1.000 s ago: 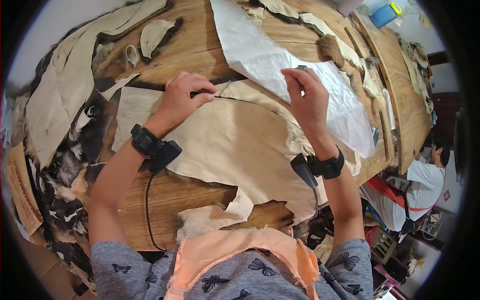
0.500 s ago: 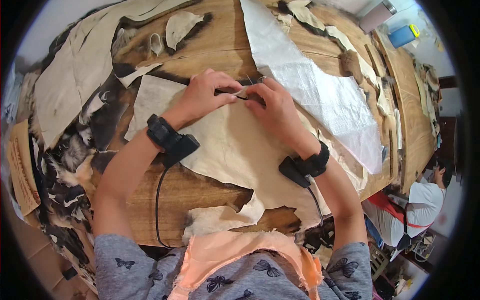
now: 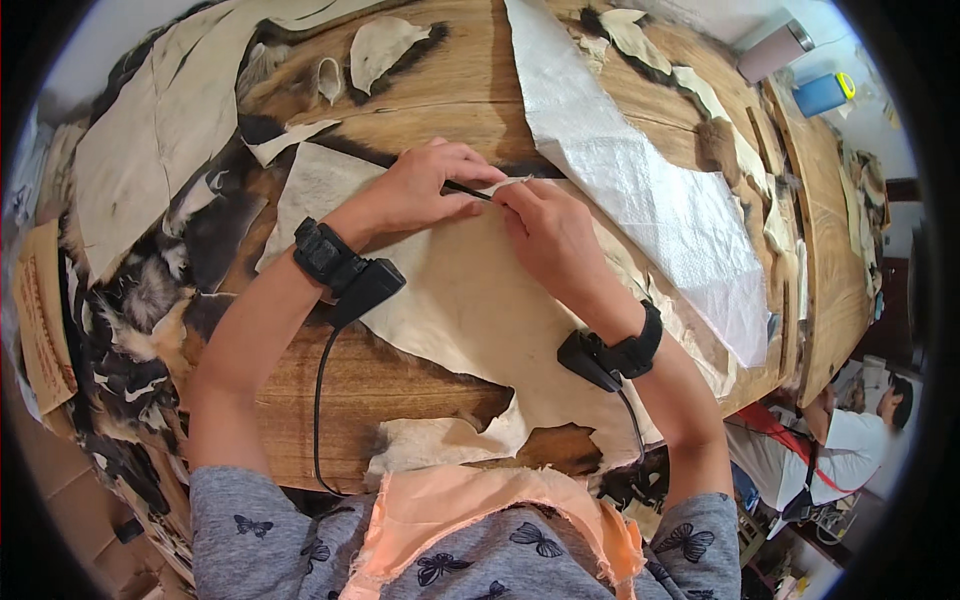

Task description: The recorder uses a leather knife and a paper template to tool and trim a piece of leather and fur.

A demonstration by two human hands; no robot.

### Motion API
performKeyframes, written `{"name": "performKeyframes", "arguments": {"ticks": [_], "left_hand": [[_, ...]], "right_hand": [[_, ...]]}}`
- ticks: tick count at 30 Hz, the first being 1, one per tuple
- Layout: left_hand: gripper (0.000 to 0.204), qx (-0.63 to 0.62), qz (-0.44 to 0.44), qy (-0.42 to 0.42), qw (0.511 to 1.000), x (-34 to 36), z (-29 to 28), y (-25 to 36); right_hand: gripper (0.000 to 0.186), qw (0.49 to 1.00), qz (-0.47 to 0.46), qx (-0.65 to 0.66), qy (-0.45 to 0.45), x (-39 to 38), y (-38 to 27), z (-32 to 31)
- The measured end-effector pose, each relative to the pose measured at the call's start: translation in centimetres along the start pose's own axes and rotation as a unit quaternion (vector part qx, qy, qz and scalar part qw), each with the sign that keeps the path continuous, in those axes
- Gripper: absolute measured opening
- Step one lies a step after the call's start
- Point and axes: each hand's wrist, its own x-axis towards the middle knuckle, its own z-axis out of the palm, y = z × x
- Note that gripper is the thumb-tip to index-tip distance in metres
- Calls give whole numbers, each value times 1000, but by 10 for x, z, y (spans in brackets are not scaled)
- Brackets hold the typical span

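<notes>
1. On the bench [image 3: 410,385], the pale hide [image 3: 460,290] lies beneath your hands.
2. Your left hand [image 3: 430,185] pinches its far edge, grip closed.
3. Your right hand [image 3: 550,235] is just beside; fingertips hidden, can't tell grip.

I'm in what looks like a fur-and-hide workshop: a broad wooden worktable [image 3: 460,70] spreads before me, bearing a large pale pelt [image 3: 450,310], skin side up, with fur-edged offcuts [image 3: 385,50] scattered beyond it and furry scraps [image 3: 150,290] heaped on my left. Over to my right is a co-worker [image 3: 818,418] in a white T-shirt [image 3: 862,445] and red apron [image 3: 768,424].
</notes>
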Motion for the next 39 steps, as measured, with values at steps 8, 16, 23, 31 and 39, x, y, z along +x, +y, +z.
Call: {"name": "performKeyframes", "arguments": {"ticks": [8,16,23,31,39], "left_hand": [[23,-6,-41,25,999,-3,1,4],[18,28,-4,48,998,0,8,2],[15,72,-51,78,993,-5,9,12],[12,131,-59,105,984,-8,14,13],[17,118,-42,89,988,-10,13,7]], "right_hand": [[11,986,103,-93,-88,-10,-3,-52],[15,999,32,7,-2,4,14,-3],[16,1000,-10,-24,-1,2,18,4],[10,970,-165,-176,-16,2,28,12],[8,972,-169,-163,-5,3,27,12]]}}
